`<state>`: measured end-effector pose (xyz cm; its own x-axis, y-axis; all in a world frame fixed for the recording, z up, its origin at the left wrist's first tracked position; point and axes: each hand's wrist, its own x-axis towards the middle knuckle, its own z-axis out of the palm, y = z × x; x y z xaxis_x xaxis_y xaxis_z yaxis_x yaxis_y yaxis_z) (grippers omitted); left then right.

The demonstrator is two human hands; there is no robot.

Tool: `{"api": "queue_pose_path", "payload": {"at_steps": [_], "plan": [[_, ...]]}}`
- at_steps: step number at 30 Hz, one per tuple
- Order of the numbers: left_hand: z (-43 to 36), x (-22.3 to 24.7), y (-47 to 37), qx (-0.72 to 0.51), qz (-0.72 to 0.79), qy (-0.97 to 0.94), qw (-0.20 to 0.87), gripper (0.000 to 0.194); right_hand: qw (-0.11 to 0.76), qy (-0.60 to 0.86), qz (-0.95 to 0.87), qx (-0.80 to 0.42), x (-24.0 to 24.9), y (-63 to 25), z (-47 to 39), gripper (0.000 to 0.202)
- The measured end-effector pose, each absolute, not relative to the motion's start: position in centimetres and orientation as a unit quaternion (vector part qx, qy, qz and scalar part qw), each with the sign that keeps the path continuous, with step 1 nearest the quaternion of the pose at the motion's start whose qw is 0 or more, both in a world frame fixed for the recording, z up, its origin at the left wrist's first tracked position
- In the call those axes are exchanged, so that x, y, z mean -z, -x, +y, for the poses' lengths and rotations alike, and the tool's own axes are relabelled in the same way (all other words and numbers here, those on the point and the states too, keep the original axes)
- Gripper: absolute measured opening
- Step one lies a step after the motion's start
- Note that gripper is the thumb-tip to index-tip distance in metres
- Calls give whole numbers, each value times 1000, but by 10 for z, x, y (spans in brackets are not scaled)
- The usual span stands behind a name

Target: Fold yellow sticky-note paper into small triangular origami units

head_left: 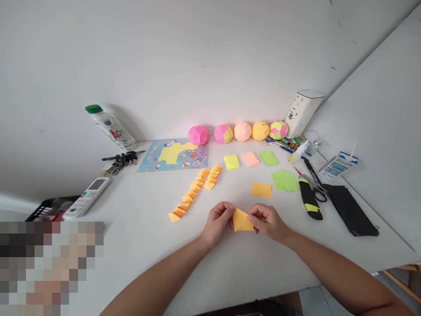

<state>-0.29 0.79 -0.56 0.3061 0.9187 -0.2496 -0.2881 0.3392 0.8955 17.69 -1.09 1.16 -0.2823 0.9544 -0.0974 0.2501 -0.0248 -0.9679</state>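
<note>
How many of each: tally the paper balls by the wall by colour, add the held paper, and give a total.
Pink ball: 1
Pink-and-yellow ball: 1
Peach ball: 1
Orange ball: 1
Lime-and-pink ball: 1
Held orange paper: 1
Total: 6

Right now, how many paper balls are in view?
5, in a row along the wall. From left to right: a pink ball, a pink-and-yellow ball, a peach ball, an orange ball and a lime-and-pink ball. None appears hidden.

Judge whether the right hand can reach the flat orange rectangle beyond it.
Probably yes: nothing stands between the right hand and the orange rectangle, though that hand holds folded orange paper.
</note>
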Motion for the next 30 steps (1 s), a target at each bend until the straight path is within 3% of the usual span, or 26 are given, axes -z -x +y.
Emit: {"api": "queue_pose_path", "payload": {"at_steps": [10, 21, 30], "plan": [[7, 6, -1, -446, 375, -397, 709, 37, 374, 466, -494, -631, -13, -176, -5, 27], [4, 11, -1, -431, 357, -420, 715, 37, 280, 399, -404, -774, -15, -180, -1, 32], [1, 10, 1, -418, 344, -476, 693, 34, 293, 424, -361, -777, -11, -183, 2, 30]]}}
